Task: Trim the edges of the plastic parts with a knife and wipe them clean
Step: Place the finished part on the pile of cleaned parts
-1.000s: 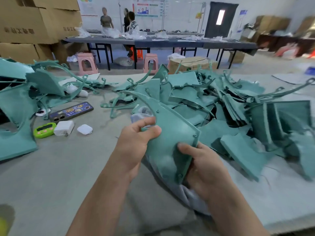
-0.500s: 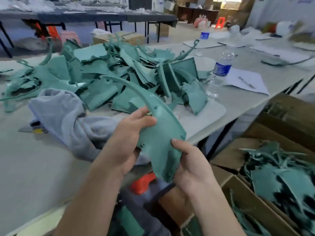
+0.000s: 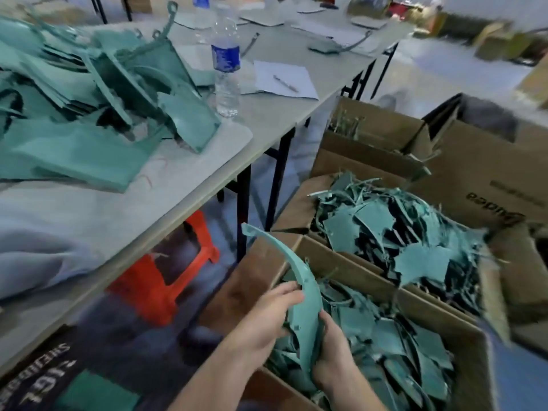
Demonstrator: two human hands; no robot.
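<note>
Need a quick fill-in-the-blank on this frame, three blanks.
The left hand and right hand hold one plastic part over a ___ box.
The pen lies on a sheet of ___.
The water bottle stands ___ on the table.
Missing: cardboard; paper; upright.

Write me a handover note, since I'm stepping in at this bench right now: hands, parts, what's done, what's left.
Hands: left hand and right hand both grip one curved green part, held above the near box.
Parts: the near box and far box are full of green parts. A pile lies on the table.
Tools: the grey cloth is on the table. The knife is not in view.
Done: probably this part, judging by where it is held.
Left: drop it in, then trim and wipe the pile.
</note>
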